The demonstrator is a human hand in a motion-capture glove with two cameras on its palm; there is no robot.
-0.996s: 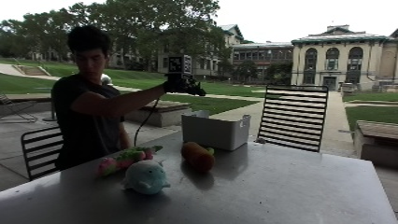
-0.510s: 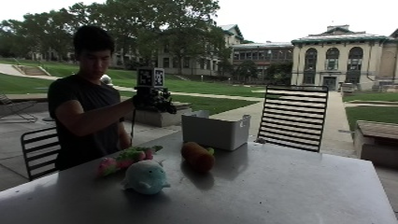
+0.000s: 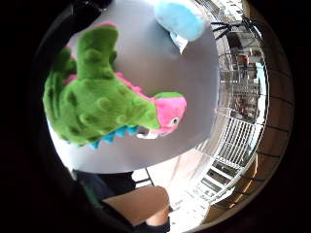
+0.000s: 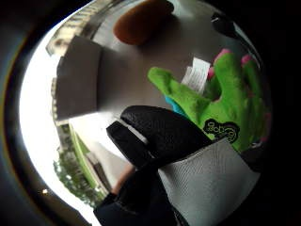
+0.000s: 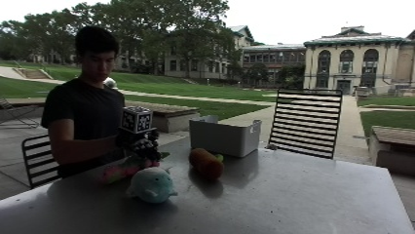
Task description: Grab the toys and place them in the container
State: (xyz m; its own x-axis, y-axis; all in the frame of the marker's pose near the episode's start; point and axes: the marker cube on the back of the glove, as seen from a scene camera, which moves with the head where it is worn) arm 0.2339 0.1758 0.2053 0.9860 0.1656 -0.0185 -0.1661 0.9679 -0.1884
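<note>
Plainly, the table point(image 5: 305, 195) filled the lower half of the outside view, with a person seated behind its left end. One pale container point(image 5: 224, 136) stood open-topped on the table near the middle of that view, just left of a slatted chair back point(image 5: 305, 122).

I counted three toys on the table: a brown-orange plush point(image 5: 206, 163) at centre just in front of the container, a pale blue round plush point(image 5: 152, 184) at lower left, and a green and pink dinosaur plush point(image 5: 126, 168) at left, near the table's edge by the person. No toy could be seen inside the container, though its inside was hidden.

The gloved right hand point(image 5: 141, 146) was low at left, directly above the dinosaur. In the thumb-side palm view a black fingertip and grey glove panel lay across the lower centre with the green plush just behind at right; I could not tell whether the fingers were apart or curled onto it, nor whether they touched it.

By my reading, the step in hand was reaching for the dinosaur, the first pick. The next move would call for closing round its body, lifting it, and carrying it rightward over the brown-orange plush to the container.
</note>
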